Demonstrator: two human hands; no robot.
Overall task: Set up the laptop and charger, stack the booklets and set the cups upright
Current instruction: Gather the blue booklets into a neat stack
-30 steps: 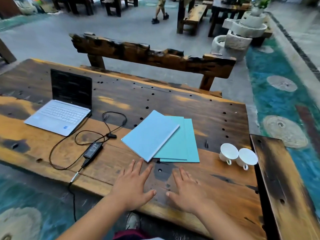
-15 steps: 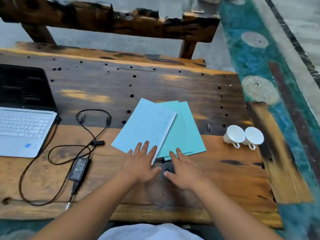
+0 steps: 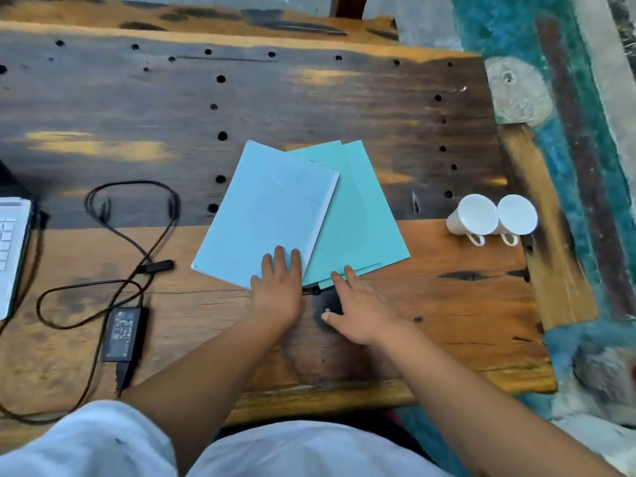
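Here, the flat left hand presses the fanned booklets mid-bench; the right hand, fingers spread, touches their edge. Sliding them carelessly could skew the stack.

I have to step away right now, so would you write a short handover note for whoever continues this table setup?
Left hand: open, fingers flat on the near corner of the light blue booklet.
Right hand: open, fingertips at the near edge of the teal booklets.
Booklets: fanned out, overlapping, not squared.
Cups: both on their sides, touching, right of the booklets.
Laptop: open at the left edge; charger and its cable lie loose beside it; connection not visible.
Done: laptop opened.
Left: square the booklet stack, stand both cups up, sort the charger.
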